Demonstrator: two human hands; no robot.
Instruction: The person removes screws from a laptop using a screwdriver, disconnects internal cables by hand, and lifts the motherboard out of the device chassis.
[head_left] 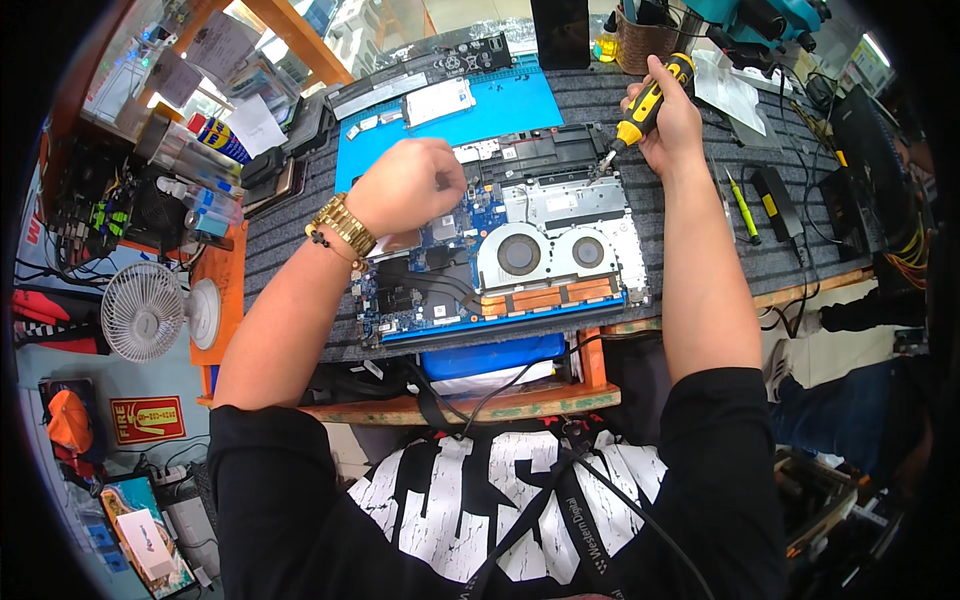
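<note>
An opened laptop lies on the grey ribbed mat, showing its blue circuit board, two fans and copper heat pipes. My left hand is curled over the board's upper left, fingers pressed together; anything between them is hidden. My right hand grips a yellow-and-black screwdriver, its metal tip down at the laptop's upper right corner near the hinge.
Behind lie a blue silicone mat, a battery and a white part. Right are a yellow-green screwdriver and black charger. Left stands a white fan. A person's legs show at right.
</note>
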